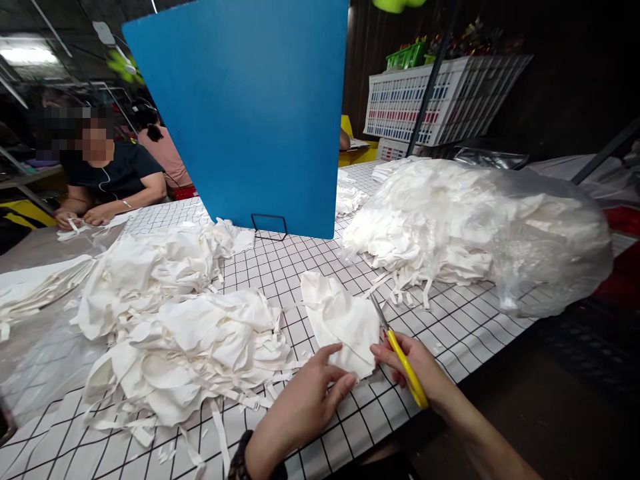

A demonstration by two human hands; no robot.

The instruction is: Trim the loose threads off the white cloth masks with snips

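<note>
A white fabric piece (341, 320) lies on the checked tabletop (465, 330) near the front edge. My left hand (305, 403) rests on its lower edge, fingers spread and pinching the cloth. My right hand (417, 367) holds yellow-handled scissors (400, 357), whose blades point up along the right side of the piece; its fingertips also touch the cloth's corner. A heap of similar white pieces (180, 327) sits to the left of my left hand.
A clear plastic bag full of white pieces (480, 230) fills the right side. A blue upright board (250, 107) stands at the middle back. Another person (107, 177) sits at the far left. White crates (430, 97) stand behind.
</note>
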